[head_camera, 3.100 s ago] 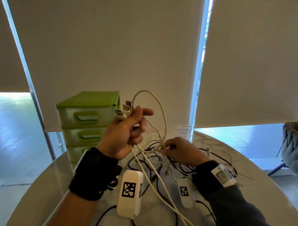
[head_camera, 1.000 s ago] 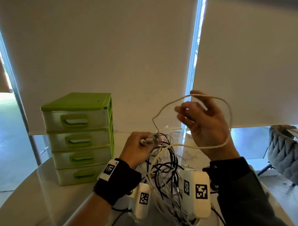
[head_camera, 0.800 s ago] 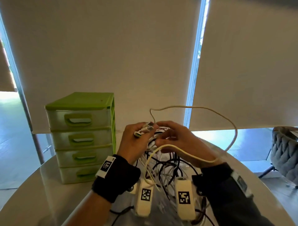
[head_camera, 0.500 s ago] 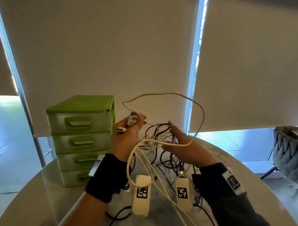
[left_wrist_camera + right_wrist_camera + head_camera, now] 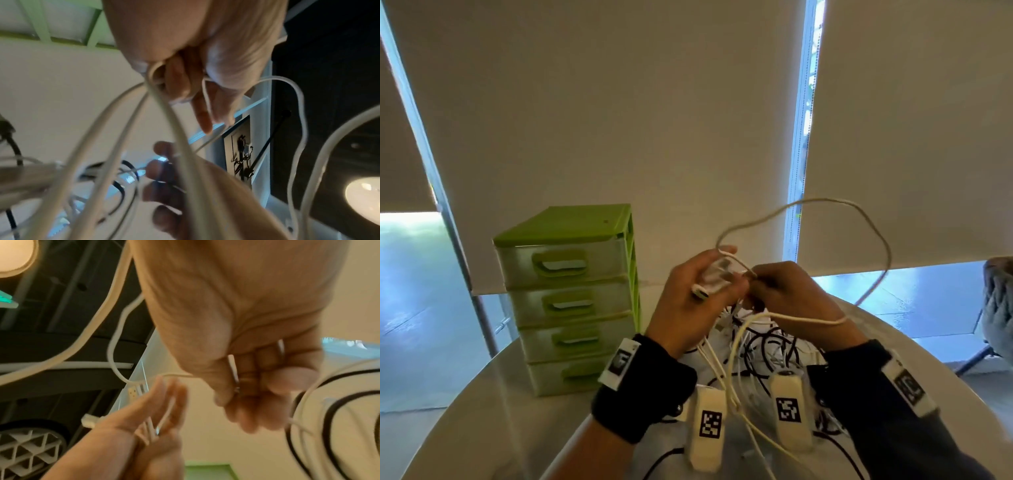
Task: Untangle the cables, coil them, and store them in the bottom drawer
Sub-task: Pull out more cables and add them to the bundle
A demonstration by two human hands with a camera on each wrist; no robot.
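Glossy round table (image 5: 482,421), translucent green plastic drawers (image 5: 571,301), matt blinds (image 5: 619,102).

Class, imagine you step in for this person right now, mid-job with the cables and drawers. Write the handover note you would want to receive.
Left hand: grips the plug ends and gathered strands of the white cable.
Right hand: pinches the same cable beside the left hand; a big loop arcs above it.
Black cables: in a tangle with the white strands on the table, under both hands.
Drawer unit: on the table to the left, all four drawers shut.
Done: white cable partly gathered into loops.
Left: finish that coil, separate and coil the rest, open the bottom drawer, store everything.
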